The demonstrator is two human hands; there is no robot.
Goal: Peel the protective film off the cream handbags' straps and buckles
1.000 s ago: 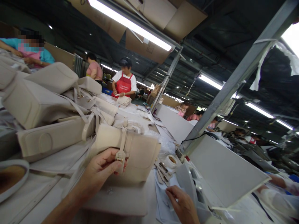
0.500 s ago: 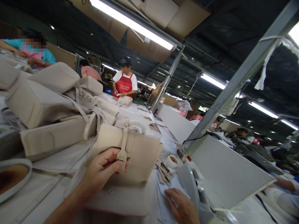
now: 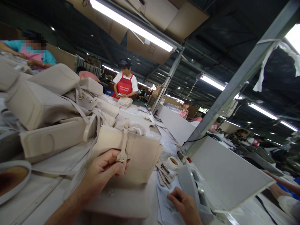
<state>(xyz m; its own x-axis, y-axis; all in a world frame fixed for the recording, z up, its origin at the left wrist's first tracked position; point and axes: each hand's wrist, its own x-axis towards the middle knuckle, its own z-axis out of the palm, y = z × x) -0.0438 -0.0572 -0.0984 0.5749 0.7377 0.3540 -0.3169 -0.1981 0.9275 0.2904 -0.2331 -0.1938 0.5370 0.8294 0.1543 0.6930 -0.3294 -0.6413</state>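
A beige handbag (image 3: 145,159) stands upright in front of me on another beige piece (image 3: 126,203). My left hand (image 3: 100,172) pinches the end of its strap tab (image 3: 122,155), thumb over the front below a small metal clasp. Over pale sheets of paper (image 3: 161,200) to the bag's right is my right hand (image 3: 185,203), thumb and forefinger pressed together. Whatever is in that pinch, if anything, is too small to make out. Just beyond lie several short beige strap pieces (image 3: 163,175) and a white tape roll (image 3: 173,162). A grey tape dispenser (image 3: 191,181) stands beside my right hand.
Beige bags (image 3: 44,103) are heaped on the left, with a roll of brown tape (image 3: 11,178) nearer me. A white board (image 3: 225,168) and a slanted metal post (image 3: 225,97) stand at right. A co-worker in a red apron (image 3: 125,86) works across the table.
My right hand's fingers, spread over the paper before, have drawn together into a pinch and lifted slightly. My left hand keeps its hold on the strap tab, and the bag stays put.
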